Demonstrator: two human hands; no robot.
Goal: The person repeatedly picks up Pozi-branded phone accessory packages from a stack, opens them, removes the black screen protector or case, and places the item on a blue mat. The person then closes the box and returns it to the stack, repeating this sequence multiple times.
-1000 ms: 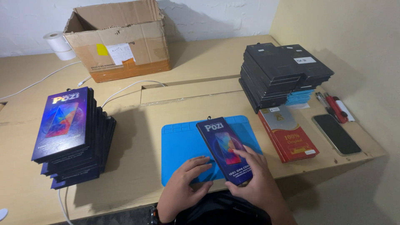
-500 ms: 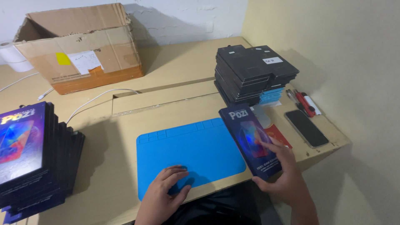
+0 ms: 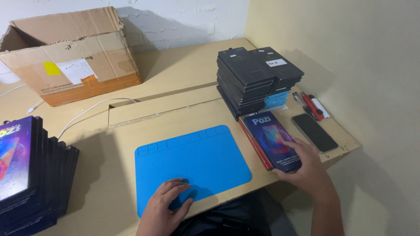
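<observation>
Cardboard carton [image 3: 65, 57] at back left, lid cut off by frame. Blue mat [image 3: 192, 164] mid-desk, under left hand [image 3: 164, 209], fingers spread flat, holding nothing. Dark printed box [image 3: 273, 140] atop red box [image 3: 253, 144], right of mat, just before black stack [image 3: 253, 76]; right hand [image 3: 306, 168] pressing flat, fingers loose. Best squared gently, edges flush. Grip beneath palm hidden.

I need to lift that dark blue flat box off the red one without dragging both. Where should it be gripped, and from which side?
Judging by its pose, pinch the dark blue box across its long edges near the end closest to the person, coming from above. It lies flat on the red box, with the right hand already on that near end and the black stack crowding the far end.
</observation>
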